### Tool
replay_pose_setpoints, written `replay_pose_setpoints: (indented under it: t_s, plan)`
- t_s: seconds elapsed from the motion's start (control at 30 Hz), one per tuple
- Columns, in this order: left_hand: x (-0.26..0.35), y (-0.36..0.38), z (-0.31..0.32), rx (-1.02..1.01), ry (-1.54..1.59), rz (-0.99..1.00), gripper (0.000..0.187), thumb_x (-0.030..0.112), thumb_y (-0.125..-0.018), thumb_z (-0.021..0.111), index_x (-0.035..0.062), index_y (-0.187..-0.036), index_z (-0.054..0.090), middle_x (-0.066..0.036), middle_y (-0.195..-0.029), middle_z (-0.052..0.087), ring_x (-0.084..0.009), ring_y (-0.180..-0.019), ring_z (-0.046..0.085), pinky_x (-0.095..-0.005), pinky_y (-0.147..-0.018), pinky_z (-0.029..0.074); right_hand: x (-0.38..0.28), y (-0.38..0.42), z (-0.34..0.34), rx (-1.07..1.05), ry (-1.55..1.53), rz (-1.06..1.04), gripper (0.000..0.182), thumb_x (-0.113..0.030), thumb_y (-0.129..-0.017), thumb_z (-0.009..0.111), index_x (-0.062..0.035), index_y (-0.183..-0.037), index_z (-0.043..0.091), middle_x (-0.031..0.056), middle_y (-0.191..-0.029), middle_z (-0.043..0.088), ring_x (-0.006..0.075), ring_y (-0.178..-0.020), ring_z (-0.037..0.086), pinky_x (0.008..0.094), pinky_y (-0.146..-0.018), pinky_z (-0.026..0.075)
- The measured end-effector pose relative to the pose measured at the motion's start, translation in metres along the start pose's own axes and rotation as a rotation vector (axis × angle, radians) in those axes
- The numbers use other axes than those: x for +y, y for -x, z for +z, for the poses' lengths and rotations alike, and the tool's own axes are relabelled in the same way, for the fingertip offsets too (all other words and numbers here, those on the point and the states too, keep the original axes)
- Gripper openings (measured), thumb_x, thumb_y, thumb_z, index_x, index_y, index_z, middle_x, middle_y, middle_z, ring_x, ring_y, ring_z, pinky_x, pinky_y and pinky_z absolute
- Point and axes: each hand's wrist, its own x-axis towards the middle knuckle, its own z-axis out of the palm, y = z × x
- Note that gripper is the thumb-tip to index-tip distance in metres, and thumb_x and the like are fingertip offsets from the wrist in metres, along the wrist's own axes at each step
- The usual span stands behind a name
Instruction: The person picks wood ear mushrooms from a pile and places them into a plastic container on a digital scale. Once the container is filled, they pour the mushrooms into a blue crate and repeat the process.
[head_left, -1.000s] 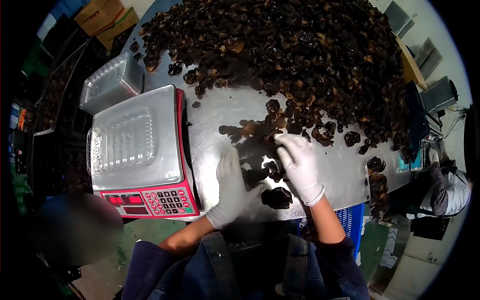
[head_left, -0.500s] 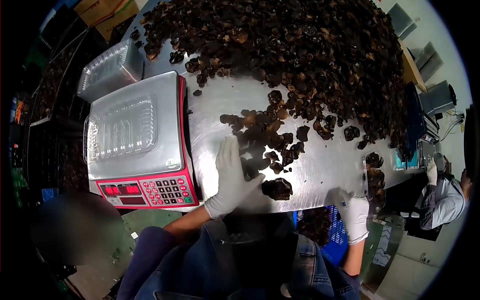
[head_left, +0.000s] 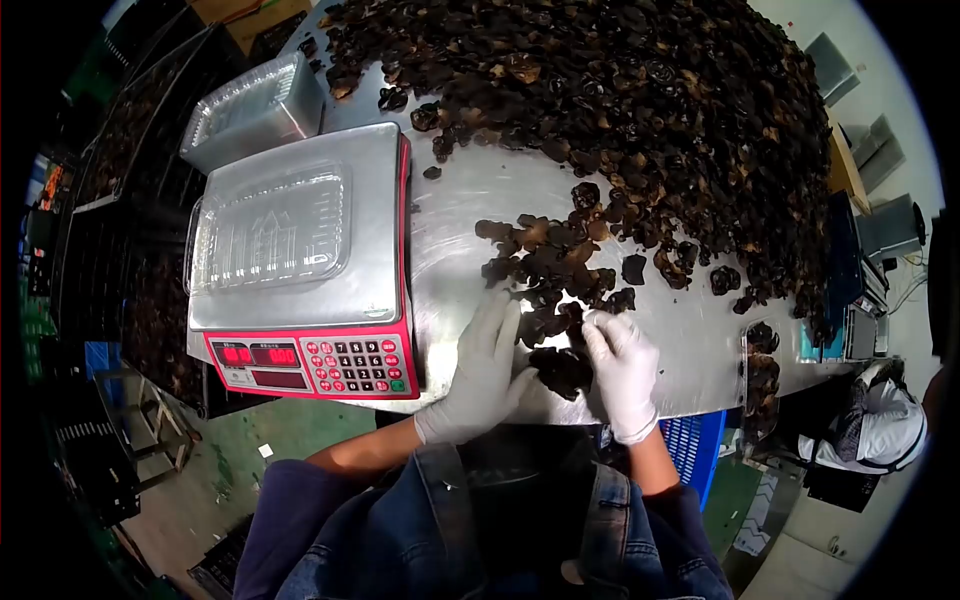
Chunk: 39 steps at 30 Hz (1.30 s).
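Note:
Dark brown wood ear mushrooms (head_left: 555, 255) lie in a small loose group on the steel table in front of me, with one clump (head_left: 562, 372) nearest my body. My left hand (head_left: 480, 375), in a white glove, rests beside this group on its left, fingers stretched out and thumb apart, holding nothing. From the right, my gloved right hand (head_left: 622, 370) reaches in with its fingers drawn together. Their tips are at a wood ear mushroom (head_left: 572, 318) by the group's lower right edge; the exact grip is partly hidden.
At left stands a red scale (head_left: 300, 345) bearing a clear plastic tray (head_left: 270, 225). Behind it are stacked clear trays (head_left: 255, 110). A large mushroom heap (head_left: 620, 90) covers the back. A filled clear container (head_left: 762, 385) sits right, above a blue basket (head_left: 700, 455). A co-worker (head_left: 885, 425) is far right.
My right hand has moved left from beside the filled container to the small mushroom group. My left hand stays beside the mushrooms. The whole view has shifted slightly.

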Motion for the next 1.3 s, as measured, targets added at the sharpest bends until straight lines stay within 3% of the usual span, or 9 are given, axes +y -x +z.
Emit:
replay_pose_setpoints:
  t_s: [0.1,0.27,0.43,0.57,0.67,0.77,0.93,1.1,1.3]
  plan:
    - [0.004,-0.002,0.004,-0.026,-0.077,-0.043,0.098,0.012,-0.071,0.08,-0.0065,-0.15,0.023,-0.03,-0.151,0.029,-0.0494,-0.14,0.031,-0.0526,-0.113,0.031,0.02,-0.013,0.015,-0.111,0.317,-0.122,0.018,-0.016,-0.08,0.076,-0.0112,-0.096,0.072,0.0064,-0.078,0.066,0.0257,-0.068,0.065,0.0359,-0.064,0.051]
    - [-0.001,-0.001,-0.001,-0.031,-0.023,-0.042,0.093,0.009,-0.074,0.074,-0.007,-0.15,0.023,-0.03,-0.15,0.028,-0.0502,-0.14,0.029,-0.0538,-0.114,0.028,0.0,-0.005,-0.033,-0.026,0.311,-0.113,0.01,-0.015,-0.081,0.074,-0.009,-0.089,0.073,0.0116,-0.086,0.071,0.0265,-0.074,0.069,0.0338,-0.066,0.054]
    - [-0.005,-0.005,0.007,0.021,-0.024,0.011,0.087,0.007,-0.073,0.073,-0.0021,-0.148,0.031,-0.028,-0.15,0.032,-0.0486,-0.139,0.032,-0.0527,-0.112,0.031,0.043,0.077,-0.144,-0.549,0.826,0.195,0.03,-0.018,-0.073,0.077,-0.0124,-0.103,0.073,0.0149,-0.075,0.068,0.0314,-0.067,0.068,0.0391,-0.061,0.053]
    - [0.003,-0.024,0.018,0.027,-0.145,0.076,0.05,0.005,-0.072,0.065,0.0024,-0.121,0.057,-0.022,-0.136,0.047,-0.0423,-0.129,0.044,-0.0512,-0.106,0.038,0.016,0.07,-0.085,-0.173,0.343,-0.015,0.039,-0.021,-0.077,0.078,-0.0107,-0.113,0.07,0.0136,-0.089,0.07,0.0309,-0.078,0.067,0.0394,-0.068,0.055]
    - [-0.002,-0.022,0.012,0.005,-0.245,0.141,0.023,0.007,-0.073,0.066,0.0069,-0.096,0.061,-0.014,-0.127,0.055,-0.0348,-0.125,0.049,-0.0455,-0.101,0.041,-0.019,0.057,-0.031,-0.346,0.088,0.072,0.06,-0.018,-0.072,0.084,-0.0111,-0.126,0.061,0.0116,-0.112,0.064,0.0303,-0.092,0.068,0.0368,-0.078,0.056]
    - [-0.007,-0.006,-0.002,0.005,-0.246,0.178,0.022,0.008,-0.072,0.067,0.0075,-0.093,0.061,-0.013,-0.127,0.055,-0.0338,-0.124,0.05,-0.0448,-0.101,0.042,-0.007,0.047,0.007,-0.235,0.024,-0.165,0.053,-0.013,-0.07,0.084,-0.01,-0.12,0.064,0.0093,-0.107,0.064,0.0286,-0.088,0.067,0.0354,-0.077,0.056]
    - [-0.008,0.007,-0.012,0.033,-0.099,0.038,0.033,0.004,-0.076,0.073,0.0081,-0.105,0.06,-0.015,-0.134,0.052,-0.0353,-0.125,0.05,-0.0455,-0.099,0.041,-0.02,-0.009,-0.002,-0.184,-0.143,-0.05,0.037,-0.009,-0.074,0.082,-0.0077,-0.108,0.067,0.007,-0.092,0.065,0.0161,-0.066,0.058,0.0287,-0.061,0.05]
    - [-0.004,-0.001,-0.008,0.092,-0.044,-0.011,0.045,0.004,-0.075,0.071,0.0067,-0.117,0.055,-0.018,-0.137,0.049,-0.0372,-0.125,0.049,-0.0456,-0.1,0.04,0.018,-0.074,0.031,0.066,0.229,-0.161,0.032,-0.024,-0.075,0.084,-0.0029,-0.094,0.068,0.0105,-0.086,0.064,0.0304,-0.084,0.061,0.0397,-0.075,0.048]
    - [-0.004,-0.007,-0.011,0.084,-0.03,-0.044,0.06,0.003,-0.074,0.07,0.0046,-0.13,0.05,-0.02,-0.138,0.047,-0.0387,-0.126,0.047,-0.0464,-0.104,0.038,0.018,-0.076,0.033,-0.014,0.01,-0.067,0.016,-0.009,-0.079,0.077,-0.0011,-0.078,0.064,0.01,-0.086,0.061,0.0267,-0.084,0.059,0.035,-0.078,0.046]
